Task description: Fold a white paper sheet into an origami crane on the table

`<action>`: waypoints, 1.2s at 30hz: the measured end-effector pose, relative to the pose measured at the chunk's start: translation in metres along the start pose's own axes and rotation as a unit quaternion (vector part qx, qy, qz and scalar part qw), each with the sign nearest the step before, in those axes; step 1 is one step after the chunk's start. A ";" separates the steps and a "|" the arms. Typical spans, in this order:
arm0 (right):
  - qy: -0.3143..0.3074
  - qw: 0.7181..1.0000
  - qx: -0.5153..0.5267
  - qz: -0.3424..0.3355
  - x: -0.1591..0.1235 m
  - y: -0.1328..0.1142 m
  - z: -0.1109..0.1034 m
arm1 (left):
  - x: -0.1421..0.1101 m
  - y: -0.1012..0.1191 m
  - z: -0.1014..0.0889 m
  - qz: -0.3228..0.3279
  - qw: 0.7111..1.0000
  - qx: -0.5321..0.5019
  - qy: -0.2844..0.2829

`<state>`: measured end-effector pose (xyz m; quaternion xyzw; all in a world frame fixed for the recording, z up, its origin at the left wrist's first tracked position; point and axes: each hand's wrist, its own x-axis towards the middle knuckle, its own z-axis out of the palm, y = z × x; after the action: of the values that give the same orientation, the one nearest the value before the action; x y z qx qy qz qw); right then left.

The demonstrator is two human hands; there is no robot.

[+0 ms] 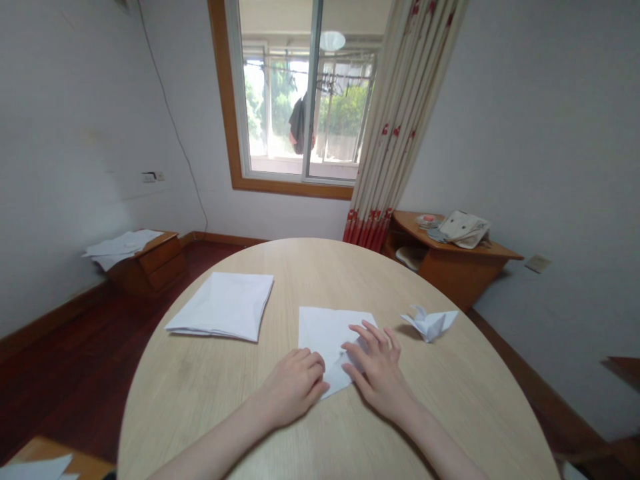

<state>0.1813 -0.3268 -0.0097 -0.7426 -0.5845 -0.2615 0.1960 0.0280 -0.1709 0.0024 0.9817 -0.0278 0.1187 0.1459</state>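
A white sheet of paper [320,328], partly folded near its lower edge, lies on the round table in front of me. At its lower left edge is my left hand [294,387], fingers curled and thumb close to them on the paper. My right hand [380,370] rests over the right side of the sheet with its fingers spread, hiding that part. To the right of it stands a folded white paper crane [431,325]. A stack of white paper [225,303] lies at the left of the table.
The round wooden table [210,400] has a curved edge on all visible sides. Beyond it, a small cabinet [163,263] with papers stands left, and a wooden desk [450,267] with a bag [465,229] stands right. A curtain [395,127] hangs beside the window.
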 end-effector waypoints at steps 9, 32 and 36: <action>0.009 1.000 0.002 -0.009 0.001 -0.003 0.009 | -0.004 -0.012 -0.005 0.026 0.997 -0.067 -0.011; 0.031 0.998 0.029 -0.053 0.008 0.007 0.020 | -0.005 -0.004 -0.003 0.048 0.998 -0.011 -0.045; 0.021 0.998 0.029 -0.047 0.009 0.007 0.019 | -0.005 -0.004 -0.003 0.042 0.998 -0.018 -0.049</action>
<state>0.1925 -0.3104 -0.0191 -0.7027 -0.6218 -0.2693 0.2171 0.0228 -0.1660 0.0030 0.9816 -0.0785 0.0765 0.1565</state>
